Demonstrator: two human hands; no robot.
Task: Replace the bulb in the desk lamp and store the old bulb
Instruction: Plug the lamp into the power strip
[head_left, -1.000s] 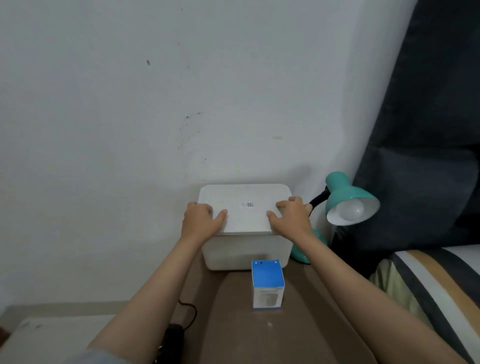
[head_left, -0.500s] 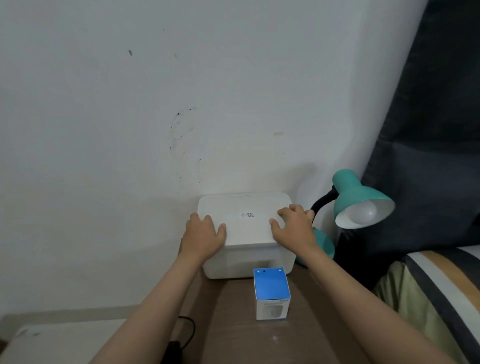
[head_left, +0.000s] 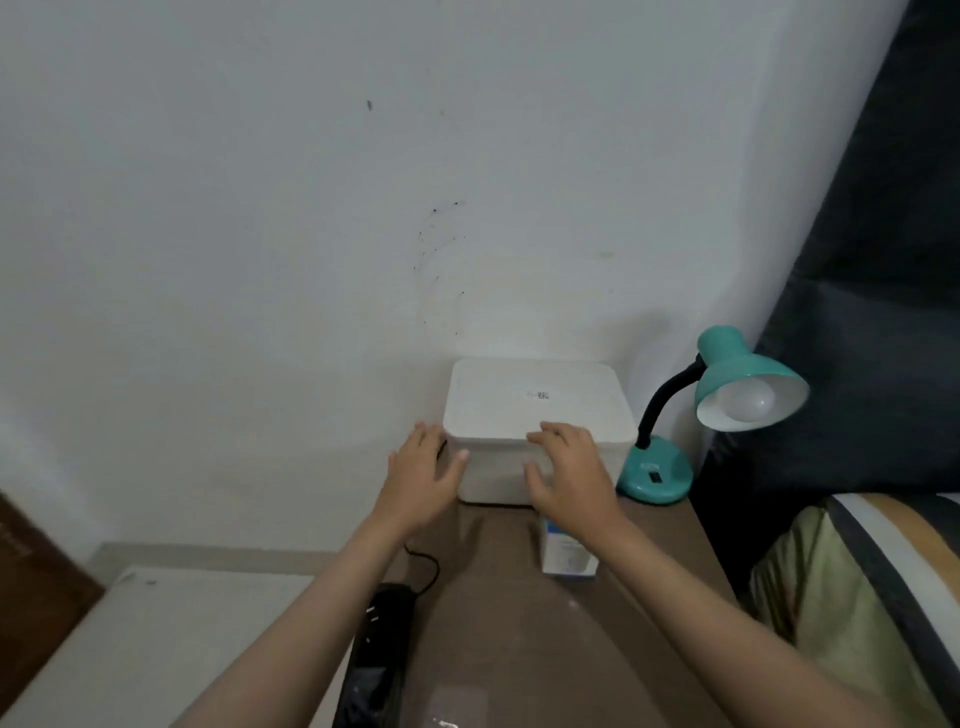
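the bulb (head_left: 746, 401) is seated in the teal shade of the desk lamp (head_left: 727, 374), white, round and unlit, at the right rear of the tabletop (head_left: 519, 649); the shade faces forward and to the right. a black flexible neck joins the shade to a round teal base with a dark switch, and the base stands just beside the right wall of the white storage box (head_left: 537, 415). the box stands at the rear of the tabletop against the wall (head_left: 260, 234), lid closed. the left hand (head_left: 423, 473) is at the front left corner of the box, fingers (head_left: 423, 436) straight and spread wide, holding nothing; whether they touch the box cannot be told. the right hand (head_left: 569, 467) is at the front edge of the lid, fingers spread and relaxed, holding nothing, tips at or just above the lid rim; contact cannot be told. both forearms extend from the lower frame edge. a small dark label is on the lid centre; its print is too small to read. the bulb carton (head_left: 569, 553), white with blue marking, stands in front of the box, partly hidden by the right wrist; its print is not legible. a black power strip (head_left: 376, 660) with a cable lies at the left edge of the tabletop. a bed (head_left: 883, 597) with striped bedding is at the right, a dark curtain (head_left: 883, 260) above it.
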